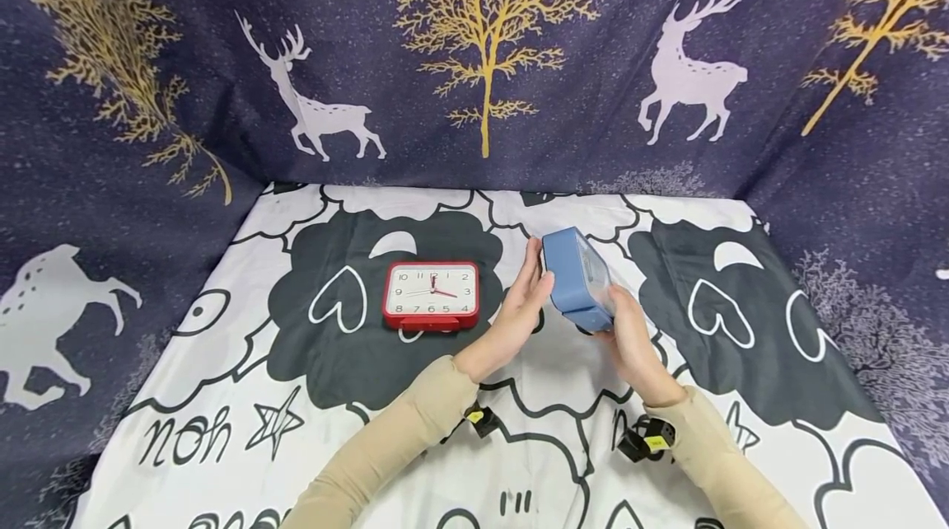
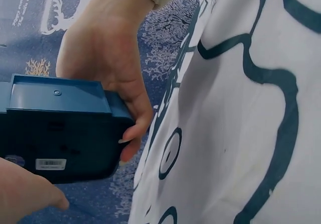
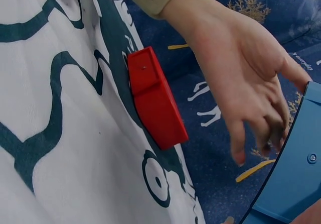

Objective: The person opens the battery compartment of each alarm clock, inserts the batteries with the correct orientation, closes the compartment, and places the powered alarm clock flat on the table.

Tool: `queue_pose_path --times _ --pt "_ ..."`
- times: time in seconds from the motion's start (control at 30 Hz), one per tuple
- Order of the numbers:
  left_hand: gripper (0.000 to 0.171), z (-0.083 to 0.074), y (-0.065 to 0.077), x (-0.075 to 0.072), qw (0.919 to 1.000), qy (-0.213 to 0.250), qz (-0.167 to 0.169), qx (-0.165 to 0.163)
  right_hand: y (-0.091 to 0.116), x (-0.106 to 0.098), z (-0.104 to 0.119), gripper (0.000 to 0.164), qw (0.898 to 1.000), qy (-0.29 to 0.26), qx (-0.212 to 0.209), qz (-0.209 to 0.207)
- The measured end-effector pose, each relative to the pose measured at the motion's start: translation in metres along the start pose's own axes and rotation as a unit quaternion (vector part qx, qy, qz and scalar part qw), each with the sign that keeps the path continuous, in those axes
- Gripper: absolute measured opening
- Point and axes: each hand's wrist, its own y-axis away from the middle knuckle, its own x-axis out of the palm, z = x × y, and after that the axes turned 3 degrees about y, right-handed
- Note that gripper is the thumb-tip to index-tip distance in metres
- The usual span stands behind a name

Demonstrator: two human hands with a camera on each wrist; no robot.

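Observation:
My right hand [image 1: 633, 341] grips a blue alarm clock [image 1: 569, 272], raised above the cloth and turned sideways. In the left wrist view, the right hand's fingers [image 2: 131, 133] curl round one end of the clock, and its dark back [image 2: 75, 138] with a white label faces that camera. My left hand [image 1: 513, 316] is at the clock's other side. Its thumb touches the casing in the right wrist view, while the other fingers [image 3: 237, 143] hang loosely beside it. A red alarm clock [image 1: 432, 295] stands to the left, its white dial facing me.
A cloth [image 1: 296, 463] with black-and-white cartoon print covers the table. Behind it hangs a dark blue curtain [image 1: 549, 125] with deer and golden trees. A black device with a yellow tag [image 1: 648, 440] is on the right wrist, and another [image 1: 482, 420] is on the left.

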Motion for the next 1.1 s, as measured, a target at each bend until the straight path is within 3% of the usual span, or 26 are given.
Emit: queue_pose_path --times 0.27,0.47,0.77,1.1 --pt "0.061 -0.002 0.004 0.0 0.9976 -0.048 0.034 0.036 -0.002 -0.003 0.002 0.051 1.0 -0.015 -0.007 -0.014" --pt "0.068 0.003 0.006 -0.003 0.997 -0.065 0.016 0.039 -0.006 -0.005 0.003 0.046 0.998 -0.003 -0.045 -0.034" --pt "0.053 0.003 0.005 -0.003 0.9923 -0.101 -0.014 0.07 -0.008 -0.008 0.006 0.048 0.994 0.063 -0.061 -0.06" --pt "0.052 -0.002 0.005 0.0 0.983 -0.175 -0.042 0.035 -0.007 -0.011 0.014 0.057 0.991 0.107 -0.055 -0.06"
